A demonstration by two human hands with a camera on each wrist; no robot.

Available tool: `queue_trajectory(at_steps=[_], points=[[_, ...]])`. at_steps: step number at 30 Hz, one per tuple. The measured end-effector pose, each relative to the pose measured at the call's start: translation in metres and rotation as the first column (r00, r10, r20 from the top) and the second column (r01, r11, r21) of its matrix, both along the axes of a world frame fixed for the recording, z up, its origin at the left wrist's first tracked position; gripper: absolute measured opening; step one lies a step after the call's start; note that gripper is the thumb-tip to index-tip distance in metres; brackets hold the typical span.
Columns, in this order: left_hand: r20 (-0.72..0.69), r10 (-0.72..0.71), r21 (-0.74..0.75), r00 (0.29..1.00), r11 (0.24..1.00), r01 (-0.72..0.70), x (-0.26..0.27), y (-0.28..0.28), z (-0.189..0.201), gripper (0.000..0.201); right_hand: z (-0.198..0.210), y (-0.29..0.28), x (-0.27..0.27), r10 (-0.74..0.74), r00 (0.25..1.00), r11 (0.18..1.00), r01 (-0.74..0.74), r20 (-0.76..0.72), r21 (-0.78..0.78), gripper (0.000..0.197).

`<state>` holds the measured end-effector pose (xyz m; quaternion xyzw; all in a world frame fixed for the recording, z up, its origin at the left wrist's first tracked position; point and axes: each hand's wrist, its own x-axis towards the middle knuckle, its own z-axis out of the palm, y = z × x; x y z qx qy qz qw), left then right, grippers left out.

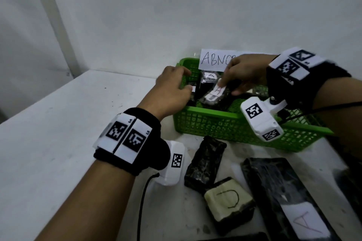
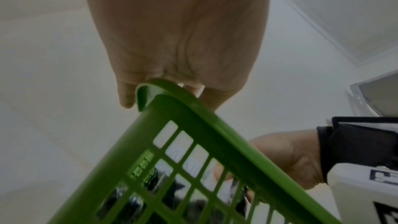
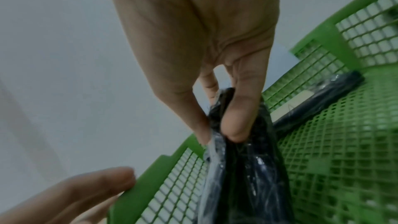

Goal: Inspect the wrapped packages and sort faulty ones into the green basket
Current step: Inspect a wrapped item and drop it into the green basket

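The green basket (image 1: 211, 121) stands at the back of the table, with several black wrapped packages inside. My left hand (image 1: 184, 82) grips the basket's left rim (image 2: 193, 106), fingers curled over it. My right hand (image 1: 227, 88) reaches into the basket and pinches a black wrapped package (image 1: 213, 94) with a white label. In the right wrist view, thumb and fingers (image 3: 239, 122) squeeze the wrap at the top of that package (image 3: 243, 168), which hangs over the basket floor (image 3: 344, 142). Another package (image 3: 318, 101) lies flat behind it.
A paper sign reading "ABNO…" (image 1: 215, 60) stands on the basket's far rim. In front of the basket lie a narrow black package (image 1: 205, 162), a package with a beige label (image 1: 229, 199) and a large black package labelled A (image 1: 284, 195). A wall stands close behind.
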<state>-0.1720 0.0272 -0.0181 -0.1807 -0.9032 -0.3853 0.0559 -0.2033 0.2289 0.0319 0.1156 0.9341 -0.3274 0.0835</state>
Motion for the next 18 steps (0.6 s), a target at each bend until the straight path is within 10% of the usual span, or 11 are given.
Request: queue_trajectory(at_steps=[4, 18], points=[[-0.111, 0.054, -0.036, 0.992, 0.998, -0.058, -0.007, 0.007, 0.016, 0.034, -0.005, 0.022, 0.002, -0.139, 0.985, 0.99, 0.141, 0.104, -0.015, 0.021], [0.21, -0.135, 0.137, 0.968, 0.985, 0.108, -0.058, 0.077, 0.071, 0.028, -0.017, 0.087, -0.022, -0.315, 0.929, 0.924, 0.347, 0.196, -0.159, 0.029]])
